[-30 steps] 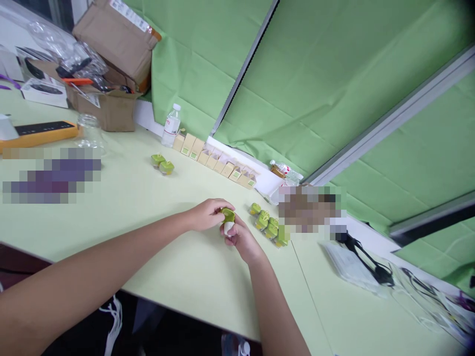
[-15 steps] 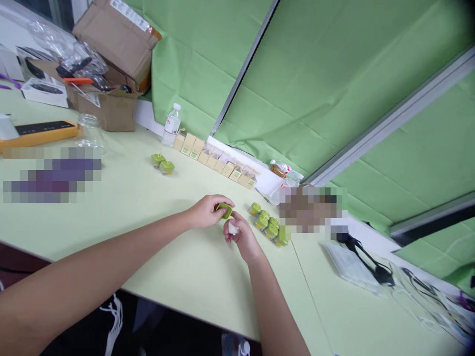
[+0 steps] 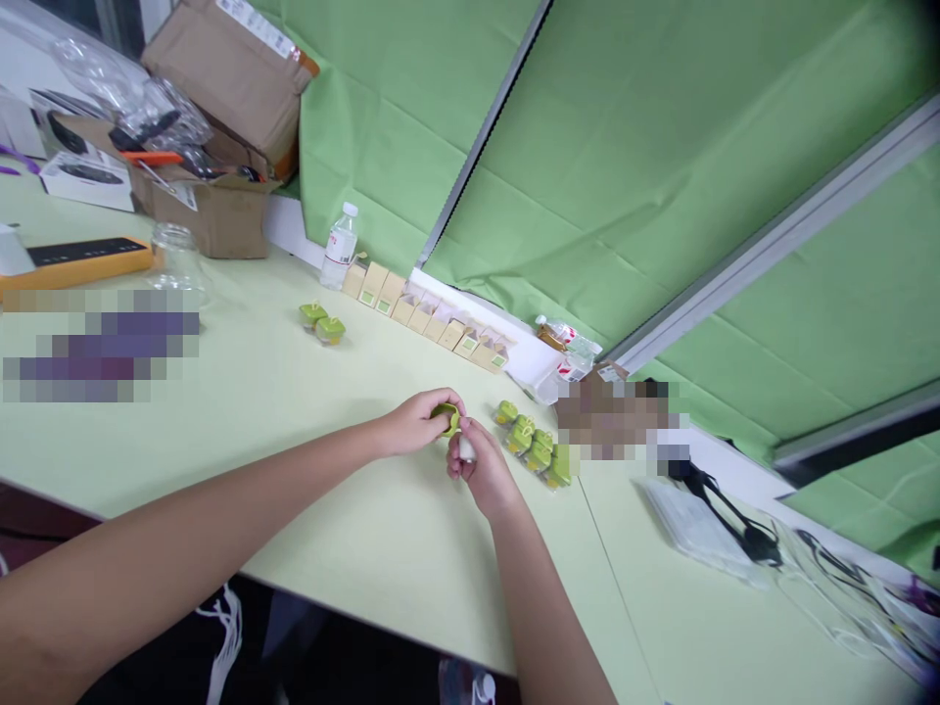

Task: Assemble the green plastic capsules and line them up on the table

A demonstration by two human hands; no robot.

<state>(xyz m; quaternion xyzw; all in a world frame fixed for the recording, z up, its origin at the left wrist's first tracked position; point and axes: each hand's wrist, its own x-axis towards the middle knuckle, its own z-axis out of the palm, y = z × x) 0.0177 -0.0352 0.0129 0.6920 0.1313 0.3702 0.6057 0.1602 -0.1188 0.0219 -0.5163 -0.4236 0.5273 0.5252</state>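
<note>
My left hand (image 3: 420,423) is closed on a small green lid (image 3: 446,421), like those on the small tubs nearby. My right hand (image 3: 486,475) is curled round a small white object (image 3: 467,448), whose kind I cannot make out. Its thumb and forefinger reach the lid's right edge. Just right of the hands stands a row of clear tubs (image 3: 520,433) with green lids, several of them. Two similar green-lidded tubs (image 3: 330,330) sit farther left.
Small beige boxes (image 3: 418,318) line the wall beside a water bottle (image 3: 339,250). At left are a glass jar (image 3: 176,259), a yellow-and-black power strip (image 3: 92,257) and an opened carton (image 3: 227,220). Cables and a flat plastic pack (image 3: 682,519) lie at right.
My right fingers have shifted slightly at the lid's edge. The white object has turned more upright in my right hand. My left hand stays almost in place.
</note>
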